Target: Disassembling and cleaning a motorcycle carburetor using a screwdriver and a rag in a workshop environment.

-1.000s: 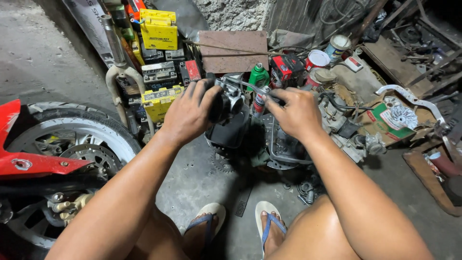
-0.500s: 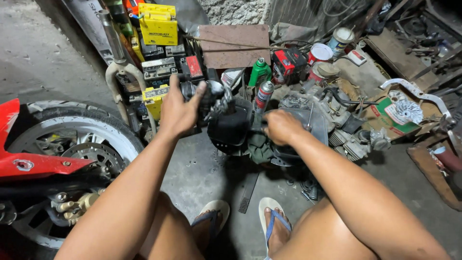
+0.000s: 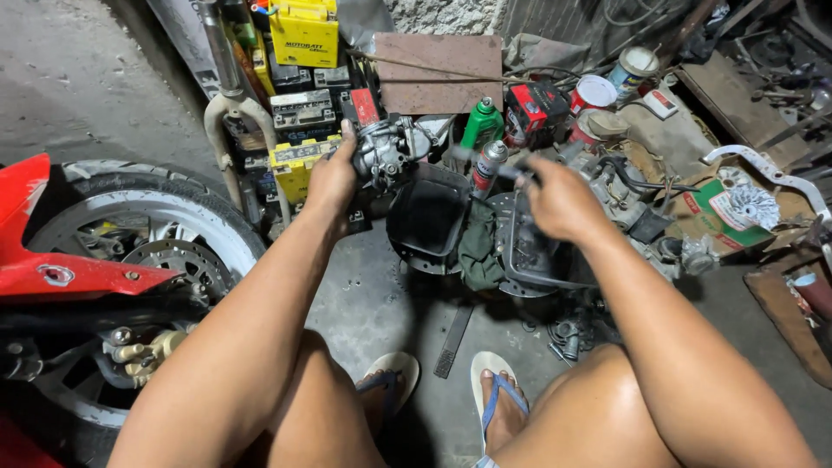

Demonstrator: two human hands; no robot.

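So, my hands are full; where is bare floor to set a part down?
Bare concrete lies between the motorcycle wheel and the black tray, and at top left. Beyond the right hand, parts crowd the floor.

I see dim, flat overhead light, deep shadow under the red motorcycle fairing (image 3: 61, 269), motion blur on my right hand (image 3: 559, 201), and wide-angle bending at the edges.

Both bare forearms reach forward from bent knees; the left hand (image 3: 334, 178) is raised, fingers curled in a grip, back of the hand facing the camera; the right hand (image 3: 559, 201) is closed in a loose fist, knuckles up, slightly blurred.
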